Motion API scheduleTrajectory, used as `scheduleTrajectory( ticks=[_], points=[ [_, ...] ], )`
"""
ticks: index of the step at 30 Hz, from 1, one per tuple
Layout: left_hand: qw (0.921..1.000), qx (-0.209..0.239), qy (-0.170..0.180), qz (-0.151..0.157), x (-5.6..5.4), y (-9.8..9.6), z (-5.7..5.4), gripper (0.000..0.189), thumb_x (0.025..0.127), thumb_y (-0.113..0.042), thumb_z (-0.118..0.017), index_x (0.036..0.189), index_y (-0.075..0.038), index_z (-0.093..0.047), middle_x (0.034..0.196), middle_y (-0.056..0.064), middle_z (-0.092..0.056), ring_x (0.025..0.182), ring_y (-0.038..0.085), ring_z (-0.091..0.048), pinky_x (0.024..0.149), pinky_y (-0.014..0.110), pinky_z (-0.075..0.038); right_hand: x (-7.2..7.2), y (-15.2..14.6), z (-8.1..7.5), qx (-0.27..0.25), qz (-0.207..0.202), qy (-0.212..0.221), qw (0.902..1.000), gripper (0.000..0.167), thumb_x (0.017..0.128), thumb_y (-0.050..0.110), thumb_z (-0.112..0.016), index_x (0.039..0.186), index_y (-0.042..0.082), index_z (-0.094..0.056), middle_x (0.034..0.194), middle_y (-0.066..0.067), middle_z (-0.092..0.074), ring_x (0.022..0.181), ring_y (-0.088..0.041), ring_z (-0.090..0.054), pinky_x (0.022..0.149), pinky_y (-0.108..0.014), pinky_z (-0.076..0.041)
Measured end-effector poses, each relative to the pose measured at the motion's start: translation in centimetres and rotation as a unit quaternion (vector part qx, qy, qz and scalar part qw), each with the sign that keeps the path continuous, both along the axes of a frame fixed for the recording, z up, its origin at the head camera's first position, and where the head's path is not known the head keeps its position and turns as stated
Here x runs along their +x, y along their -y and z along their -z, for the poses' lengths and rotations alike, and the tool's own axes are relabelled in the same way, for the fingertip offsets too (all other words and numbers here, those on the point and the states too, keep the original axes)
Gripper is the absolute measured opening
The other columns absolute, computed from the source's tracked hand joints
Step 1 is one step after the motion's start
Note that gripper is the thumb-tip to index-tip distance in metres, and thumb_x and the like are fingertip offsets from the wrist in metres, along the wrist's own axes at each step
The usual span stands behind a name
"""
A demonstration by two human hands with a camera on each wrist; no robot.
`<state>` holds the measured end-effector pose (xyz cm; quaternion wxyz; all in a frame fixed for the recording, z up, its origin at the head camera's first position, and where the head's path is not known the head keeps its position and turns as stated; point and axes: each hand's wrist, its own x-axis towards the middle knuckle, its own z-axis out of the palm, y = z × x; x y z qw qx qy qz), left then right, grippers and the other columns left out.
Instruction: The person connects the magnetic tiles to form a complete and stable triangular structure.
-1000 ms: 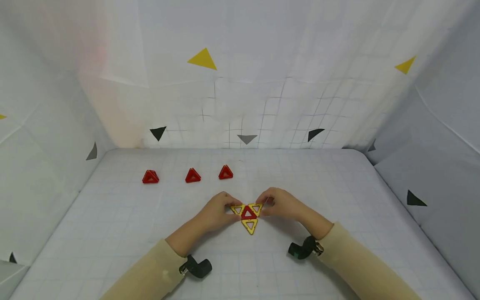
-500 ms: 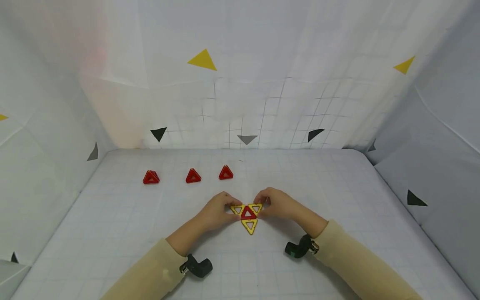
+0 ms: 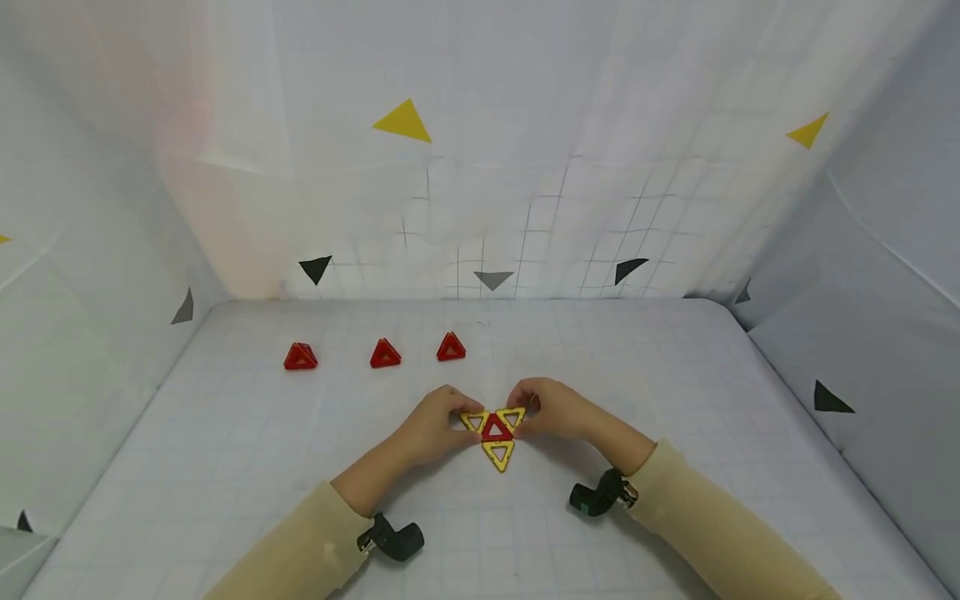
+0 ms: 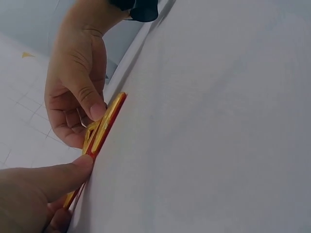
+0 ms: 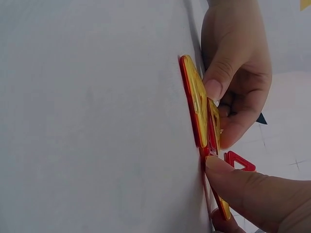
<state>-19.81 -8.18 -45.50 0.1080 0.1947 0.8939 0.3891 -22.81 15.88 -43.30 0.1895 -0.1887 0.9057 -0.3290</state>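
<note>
In the head view, a flat group of magnetic triangle tiles lies at mid-table. Its centre is a red triangle tile (image 3: 495, 437), with yellow triangle tiles along its sides. My left hand (image 3: 433, 427) pinches the left yellow tile (image 3: 472, 414) between thumb and fingers. On the other side, my right hand (image 3: 558, 410) pinches the right yellow tile (image 3: 510, 409). The front yellow tile (image 3: 498, 467) points towards me, untouched. Both wrist views show red edging under the yellow front tile (image 5: 194, 102). Fingers partly cover the side tiles.
Three small red pyramids stand farther back: a left one (image 3: 301, 357), a middle one (image 3: 386, 353) and a right one (image 3: 451, 347). White cloth walls (image 3: 487, 208) with coloured triangle marks enclose the white table (image 3: 510, 533) at the back and sides.
My right hand has shifted slightly left, its fingers nearer the right yellow tile. The left hand, the tile group and the red pyramids stay practically where they were.
</note>
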Motion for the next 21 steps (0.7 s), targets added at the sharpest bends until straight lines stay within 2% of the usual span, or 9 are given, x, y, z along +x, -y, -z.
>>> scheduleTrajectory(
  ticks=[8,21],
  points=[
    [0.9998,-0.014,-0.010,-0.012,0.05,-0.11,-0.11,0.038,0.085,-0.022,-0.082,0.121,-0.015,-0.071,0.109,-0.002,-0.056,0.103,0.014,-0.055,0.093,0.036,-0.048,-0.07,-0.09,-0.08,-0.024,0.000,0.007,0.9997,0.028,0.080,0.013,-0.085,0.104,0.014,-0.070,0.097,0.004,-0.065,0.084,-0.017,-0.057,0.077,-0.031,-0.052],
    [0.9995,-0.033,-0.004,-0.002,-0.56,0.05,-0.22,0.040,0.082,-0.029,-0.084,0.118,-0.015,-0.071,0.105,-0.006,-0.062,0.097,0.012,-0.056,0.089,0.033,-0.050,-0.11,-0.21,0.05,-0.063,0.025,0.029,0.9973,0.026,0.082,0.010,-0.083,0.105,0.012,-0.072,0.096,0.001,-0.066,0.080,-0.017,-0.060,0.072,-0.029,-0.054]
  ],
)
